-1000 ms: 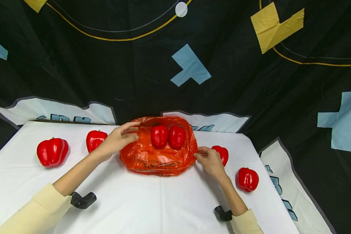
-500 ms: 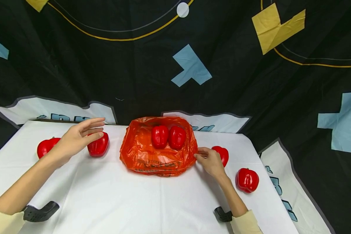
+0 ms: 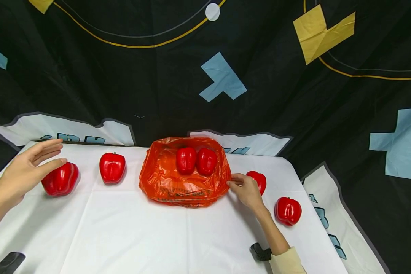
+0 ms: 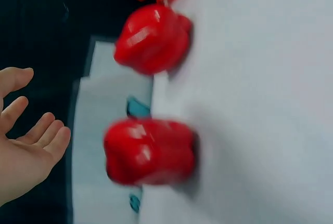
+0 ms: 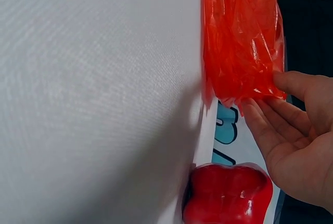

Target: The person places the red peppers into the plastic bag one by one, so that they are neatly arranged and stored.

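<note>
An orange-red plastic bag (image 3: 161, 179) sits at the table's back middle with its mouth spread. Two red bell peppers lie inside, a left one (image 3: 186, 161) and a right one (image 3: 207, 161). My right hand (image 3: 248, 190) pinches the bag's right edge between thumb and fingers, as the right wrist view also shows. At the far left my left hand (image 3: 25, 167) hovers beside the outermost bell pepper (image 3: 64, 182), covering part of it in the head view. Its fingers are extended and hold nothing; the left wrist view shows a gap between the hand and that pepper (image 4: 151, 151).
Another bell pepper (image 3: 112, 168) stands between the left hand and the bag. To the right, one bell pepper (image 3: 259, 180) is partly behind the right hand and another (image 3: 288, 211) lies nearer the table's right edge. A black printed cloth (image 3: 157, 95) hangs behind the white table (image 3: 140, 236).
My left hand has moved away from the bag's left side, leftward past the inner pepper to the outermost one. The right hand stays at the bag's edge.
</note>
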`<control>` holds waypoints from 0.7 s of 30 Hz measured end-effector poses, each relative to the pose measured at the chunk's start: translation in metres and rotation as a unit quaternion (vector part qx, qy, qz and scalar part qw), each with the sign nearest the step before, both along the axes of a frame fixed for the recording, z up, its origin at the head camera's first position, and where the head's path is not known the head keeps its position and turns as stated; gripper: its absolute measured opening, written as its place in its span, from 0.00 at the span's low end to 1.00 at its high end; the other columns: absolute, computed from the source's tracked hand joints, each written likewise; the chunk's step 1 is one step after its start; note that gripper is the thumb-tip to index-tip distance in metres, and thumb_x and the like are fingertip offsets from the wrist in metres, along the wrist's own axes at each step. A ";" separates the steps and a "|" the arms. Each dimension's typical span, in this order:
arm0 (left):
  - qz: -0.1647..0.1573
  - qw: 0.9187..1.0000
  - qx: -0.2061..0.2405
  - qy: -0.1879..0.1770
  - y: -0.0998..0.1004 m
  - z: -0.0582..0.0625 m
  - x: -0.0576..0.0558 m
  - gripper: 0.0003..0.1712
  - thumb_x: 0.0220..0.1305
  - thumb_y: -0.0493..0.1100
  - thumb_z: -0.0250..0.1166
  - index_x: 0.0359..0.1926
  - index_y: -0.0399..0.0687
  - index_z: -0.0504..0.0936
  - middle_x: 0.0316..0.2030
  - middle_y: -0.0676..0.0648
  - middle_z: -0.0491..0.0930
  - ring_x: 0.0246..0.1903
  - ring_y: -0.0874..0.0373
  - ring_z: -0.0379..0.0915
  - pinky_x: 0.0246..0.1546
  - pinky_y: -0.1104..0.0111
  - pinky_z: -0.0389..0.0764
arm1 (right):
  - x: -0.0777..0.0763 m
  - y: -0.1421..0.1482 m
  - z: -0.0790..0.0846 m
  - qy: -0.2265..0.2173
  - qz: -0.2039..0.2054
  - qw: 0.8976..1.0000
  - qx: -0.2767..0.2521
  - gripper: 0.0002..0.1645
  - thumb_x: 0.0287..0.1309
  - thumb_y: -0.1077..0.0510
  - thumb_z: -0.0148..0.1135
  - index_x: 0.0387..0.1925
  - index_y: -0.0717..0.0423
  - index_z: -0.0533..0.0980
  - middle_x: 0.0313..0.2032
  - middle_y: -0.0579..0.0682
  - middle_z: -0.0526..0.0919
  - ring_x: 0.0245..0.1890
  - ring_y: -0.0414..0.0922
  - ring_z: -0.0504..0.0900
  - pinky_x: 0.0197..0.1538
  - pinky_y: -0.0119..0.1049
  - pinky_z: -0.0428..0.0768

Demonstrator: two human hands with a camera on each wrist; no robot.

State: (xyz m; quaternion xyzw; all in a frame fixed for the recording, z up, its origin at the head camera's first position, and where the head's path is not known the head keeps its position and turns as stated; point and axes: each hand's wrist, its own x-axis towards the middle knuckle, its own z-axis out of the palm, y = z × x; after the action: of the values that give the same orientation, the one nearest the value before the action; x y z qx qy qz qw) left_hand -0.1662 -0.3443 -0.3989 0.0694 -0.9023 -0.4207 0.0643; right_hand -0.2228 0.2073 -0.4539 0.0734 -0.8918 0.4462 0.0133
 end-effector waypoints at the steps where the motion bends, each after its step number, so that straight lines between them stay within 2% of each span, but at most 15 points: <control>1: 0.008 1.000 0.001 -0.003 -0.006 -0.003 0.003 0.43 0.73 0.50 0.58 0.79 0.43 0.48 0.72 0.25 0.52 0.67 0.23 0.48 0.50 0.34 0.68 | 0.000 0.000 0.000 0.001 0.000 1.000 0.001 0.17 0.61 0.62 0.69 0.51 0.63 0.82 0.43 0.54 0.87 0.46 0.51 0.86 0.49 0.42 0.84; 4: 0.025 0.999 0.011 -0.016 -0.021 -0.013 0.009 0.43 0.74 0.50 0.57 0.78 0.39 0.46 0.72 0.25 0.48 0.68 0.23 0.44 0.51 0.27 0.61 | 0.000 -0.001 0.000 0.004 0.001 1.000 0.002 0.17 0.61 0.62 0.69 0.51 0.63 0.82 0.43 0.54 0.87 0.46 0.51 0.86 0.49 0.43 0.84; 7: 0.030 0.999 0.023 -0.035 -0.035 -0.024 0.011 0.44 0.74 0.50 0.57 0.77 0.36 0.44 0.72 0.22 0.45 0.67 0.21 0.42 0.52 0.26 0.59 | 0.000 -0.002 0.001 0.007 0.001 1.000 0.003 0.17 0.61 0.62 0.69 0.51 0.63 0.82 0.43 0.54 0.87 0.46 0.51 0.86 0.48 0.43 0.84; 12: 0.015 0.994 0.051 -0.093 -0.055 -0.043 0.009 0.50 0.73 0.53 0.59 0.77 0.33 0.38 0.70 0.18 0.37 0.65 0.17 0.39 0.52 0.27 0.59 | 0.000 -0.002 -0.002 0.011 0.005 1.000 0.006 0.16 0.61 0.62 0.68 0.50 0.63 0.82 0.43 0.54 0.87 0.46 0.51 0.86 0.48 0.43 0.84; 16: -0.011 0.986 0.084 -0.141 -0.068 -0.055 0.007 0.55 0.71 0.56 0.60 0.78 0.41 0.31 0.69 0.17 0.30 0.63 0.16 0.39 0.53 0.35 0.64 | -0.001 -0.002 -0.003 0.015 0.007 1.000 0.010 0.16 0.61 0.62 0.68 0.50 0.64 0.82 0.43 0.54 0.87 0.45 0.51 0.86 0.48 0.43 0.84; 21: -0.028 0.975 0.142 -0.166 -0.077 -0.066 0.005 0.56 0.73 0.55 0.58 0.77 0.49 0.24 0.69 0.17 0.26 0.62 0.18 0.39 0.44 0.55 0.83 | 0.000 -0.001 -0.002 0.010 0.004 1.000 0.011 0.16 0.61 0.62 0.68 0.50 0.64 0.82 0.42 0.54 0.87 0.45 0.51 0.86 0.49 0.44 0.84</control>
State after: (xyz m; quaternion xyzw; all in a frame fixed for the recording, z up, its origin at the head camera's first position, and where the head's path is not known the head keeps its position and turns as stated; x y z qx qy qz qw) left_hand -0.1611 -0.4209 -0.4651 0.1219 -0.8329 -0.5288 -0.1089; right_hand -0.2229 0.2061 -0.4559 0.0814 -0.8960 0.4360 0.0201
